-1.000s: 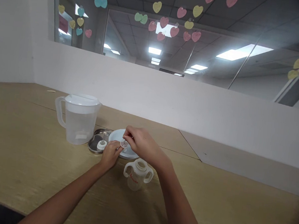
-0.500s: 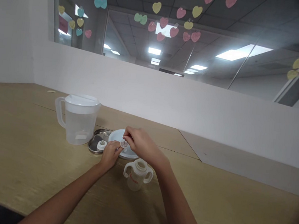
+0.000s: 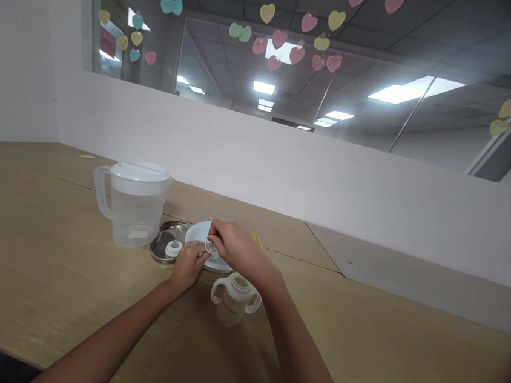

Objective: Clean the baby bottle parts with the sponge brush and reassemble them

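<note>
A small clear round piece (image 3: 211,246), possibly a bottle part, is pinched between the thumb and fingers of my left hand (image 3: 188,263). Right above it, the fingertips of my right hand (image 3: 235,247) are pressed together; whatever they grip is hidden behind the fingers. Both hands are over the front of a pale blue plate (image 3: 196,231). Just in front of the right wrist stands an open two-handled baby bottle (image 3: 230,308) with red marking. To the left, a white bottle collar with a clear nipple (image 3: 173,248) rests on a round metal tray (image 3: 160,250).
A lidded clear pitcher (image 3: 137,209) with its handle to the left stands behind the metal tray. Behind my right hand, a bit of something yellow (image 3: 257,242) shows. The wooden table (image 3: 380,345) meets a white wall at the back.
My right hand has turned slightly and shifted a little left over the clear piece. The yellow thing behind it has come into sight. My left hand stays nearly still.
</note>
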